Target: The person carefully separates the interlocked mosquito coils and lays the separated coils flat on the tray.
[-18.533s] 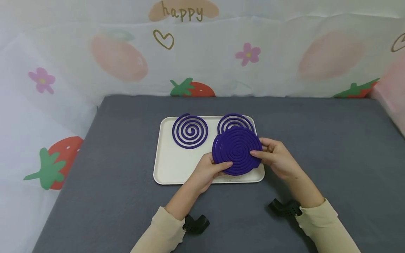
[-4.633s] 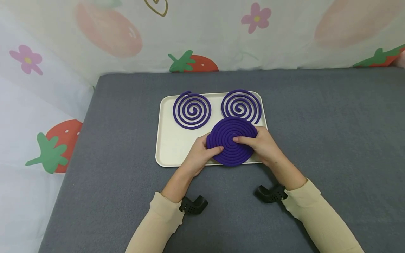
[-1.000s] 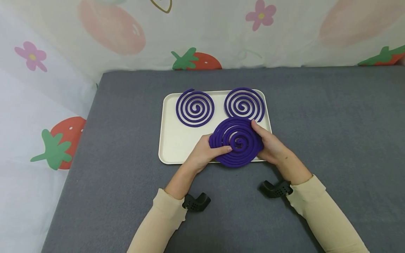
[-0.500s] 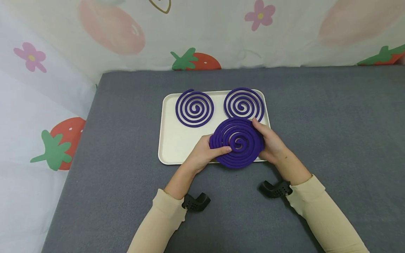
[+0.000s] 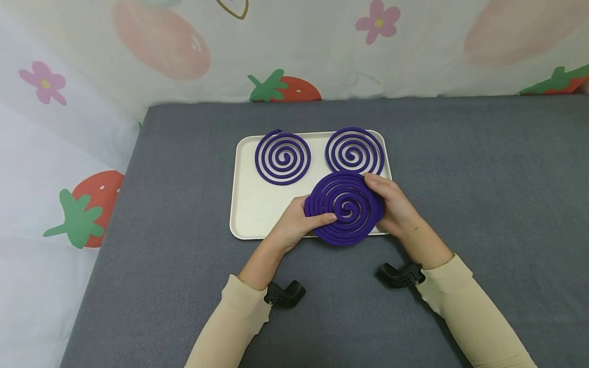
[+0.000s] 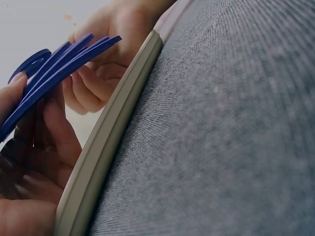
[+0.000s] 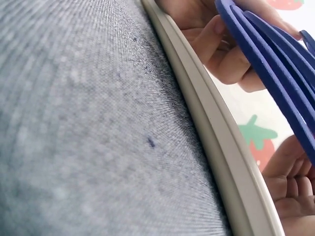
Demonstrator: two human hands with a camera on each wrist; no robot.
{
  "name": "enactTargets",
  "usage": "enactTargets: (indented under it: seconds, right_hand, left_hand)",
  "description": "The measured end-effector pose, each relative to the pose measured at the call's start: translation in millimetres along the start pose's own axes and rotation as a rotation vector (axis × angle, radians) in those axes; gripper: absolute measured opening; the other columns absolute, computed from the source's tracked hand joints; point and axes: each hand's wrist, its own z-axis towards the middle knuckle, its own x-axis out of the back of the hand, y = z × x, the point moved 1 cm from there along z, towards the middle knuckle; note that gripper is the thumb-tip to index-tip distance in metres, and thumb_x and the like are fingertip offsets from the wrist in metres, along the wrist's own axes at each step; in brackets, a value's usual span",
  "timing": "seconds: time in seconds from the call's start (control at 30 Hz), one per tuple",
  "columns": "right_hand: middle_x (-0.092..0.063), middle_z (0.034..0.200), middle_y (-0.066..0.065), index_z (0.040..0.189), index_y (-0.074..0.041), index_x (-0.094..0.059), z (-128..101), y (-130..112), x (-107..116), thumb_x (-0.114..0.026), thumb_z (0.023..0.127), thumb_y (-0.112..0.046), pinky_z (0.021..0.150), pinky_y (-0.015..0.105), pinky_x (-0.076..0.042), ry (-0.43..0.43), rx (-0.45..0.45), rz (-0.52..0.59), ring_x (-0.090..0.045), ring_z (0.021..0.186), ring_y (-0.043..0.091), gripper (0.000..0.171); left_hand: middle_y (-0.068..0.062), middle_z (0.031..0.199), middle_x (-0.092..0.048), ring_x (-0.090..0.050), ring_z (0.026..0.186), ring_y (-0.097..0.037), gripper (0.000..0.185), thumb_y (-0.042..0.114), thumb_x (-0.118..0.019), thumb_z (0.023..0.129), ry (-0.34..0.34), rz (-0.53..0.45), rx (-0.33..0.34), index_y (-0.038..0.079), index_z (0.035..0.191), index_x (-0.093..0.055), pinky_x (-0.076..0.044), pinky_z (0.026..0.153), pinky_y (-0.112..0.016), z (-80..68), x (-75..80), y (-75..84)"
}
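Both hands hold a purple mosquito coil (image 5: pixel 345 230) over the near right part of a cream tray (image 5: pixel 257 214). Its turns lie close together at the outer edge, while gaps show around the centre. My left hand (image 5: pixel 296 220) pinches it from the left, thumb on top by the middle, fingers underneath. On the other side my right hand (image 5: pixel 395 207) grips the right edge with the thumb at the upper rim. From the left wrist view, the coil (image 6: pixel 64 69) is tilted, its turns at different heights. Two loose single coils, left (image 5: pixel 276 179) and right (image 5: pixel 353 132), lie at the tray's far side.
The tray rests on a grey cloth-covered table (image 5: pixel 483 204). A white printed curtain (image 5: pixel 313 51) with strawberries and flowers hangs behind it and along the left. Black wrist cameras (image 5: pixel 286 295) stick out from both cuffs and sit low over the cloth.
Since 4.6 seconds ago, gaps have opened around the held coil's centre and the right thumb has shifted from its middle to its upper right rim. Over the last second hardly anything moves.
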Motion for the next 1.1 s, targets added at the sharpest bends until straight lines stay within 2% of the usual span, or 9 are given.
enactTargets:
  seconds: [0.17, 0.37, 0.7, 1.1]
  right_hand:
    - [-0.069, 0.078, 0.003, 0.086, -0.007, -0.069, -0.1, -1.7, -1.2, -0.046, 0.099, -0.012, 0.062, 0.019, -0.054, 0.067, 0.044, -0.016, -0.066, 0.069, 0.01, 0.027]
    - [-0.069, 0.076, 0.002, 0.084, -0.008, -0.069, 0.0, -1.3, -1.3, -0.046, 0.099, -0.011, 0.061, 0.018, -0.054, 0.092, 0.053, -0.04, -0.066, 0.067, 0.009, 0.028]
    - [-0.068, 0.077, 0.002, 0.086, -0.008, -0.069, 0.4, -0.6, -1.2, -0.043, 0.1, -0.012, 0.061, 0.018, -0.053, 0.078, 0.052, -0.045, -0.065, 0.067, 0.009, 0.03]
    - [-0.069, 0.074, 0.002, 0.085, -0.009, -0.069, -0.2, 0.0, -0.4, -0.049, 0.099, -0.019, 0.055, 0.018, -0.053, 0.081, 0.044, -0.091, -0.066, 0.063, 0.008, 0.026]
  left_hand:
    - [-0.011, 0.098, -0.066, -0.063, 0.08, -0.011, 0.036, -0.006, -0.062, 0.082, -0.008, 0.017, -0.001, -0.015, 0.117, -0.054, -0.054, 0.074, -0.026, 0.9, 0.1, 0.3]
    - [-0.012, 0.098, -0.066, -0.063, 0.08, -0.011, 0.037, -0.006, -0.061, 0.083, -0.011, 0.013, -0.005, -0.015, 0.117, -0.054, -0.054, 0.073, -0.026, 0.9, 0.0, 0.8]
    - [-0.007, 0.096, -0.065, -0.062, 0.08, -0.011, 0.039, -0.004, -0.061, 0.082, 0.012, -0.026, -0.014, -0.016, 0.118, -0.052, -0.053, 0.072, -0.024, 0.0, 0.5, 0.0]
    - [-0.003, 0.094, -0.065, -0.062, 0.082, -0.011, 0.037, -0.004, -0.061, 0.082, 0.028, -0.076, -0.03, -0.017, 0.116, -0.052, -0.053, 0.074, -0.023, 1.5, 1.7, -2.3]
